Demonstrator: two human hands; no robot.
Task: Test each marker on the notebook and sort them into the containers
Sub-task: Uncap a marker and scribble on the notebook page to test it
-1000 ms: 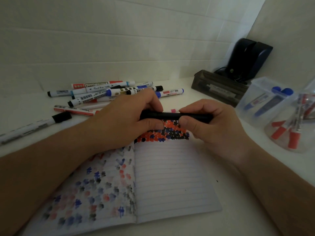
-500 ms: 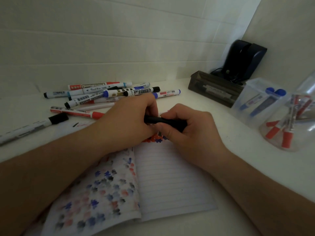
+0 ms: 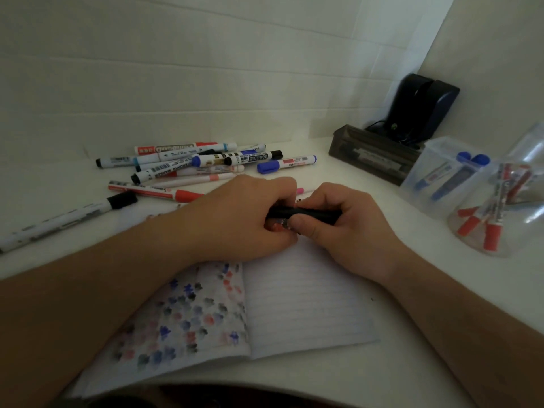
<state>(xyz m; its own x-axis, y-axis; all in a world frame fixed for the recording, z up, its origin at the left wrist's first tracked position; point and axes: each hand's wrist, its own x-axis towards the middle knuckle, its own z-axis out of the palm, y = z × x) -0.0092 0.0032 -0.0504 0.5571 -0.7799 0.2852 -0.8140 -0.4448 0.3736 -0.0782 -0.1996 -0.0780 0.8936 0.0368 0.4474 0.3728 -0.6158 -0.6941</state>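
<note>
Marker (image 3: 303, 214) in black is what we hold across both hands, lying level just above the top of the notebook (image 3: 306, 301). Our left hand (image 3: 241, 219) has its fingers curled round one end and our right hand (image 3: 347, 228) is wrapped round the other, thumb pressed along the barrel, the two hands nearly touching. Whether the cap is seated or coming off we cannot tell, since the fingers hide the joint. As we judge it, the step is working the cap, and it goes best if we keep the barrel straight, push or pull along its axis and not twist sideways, and keep the tip clear of our skin. Beneath our hands a patch of coloured test marks peeks out, and nearer us the left page carries many faded blots. Beyond our left hand lies the heap of markers (image 3: 206, 163) on the table (image 3: 441, 278). Off past our right hand stand the clear tub of blue markers (image 3: 435, 181) and the round container of red markers (image 3: 500, 216); farther back sits a dark tray (image 3: 374, 154).
</note>
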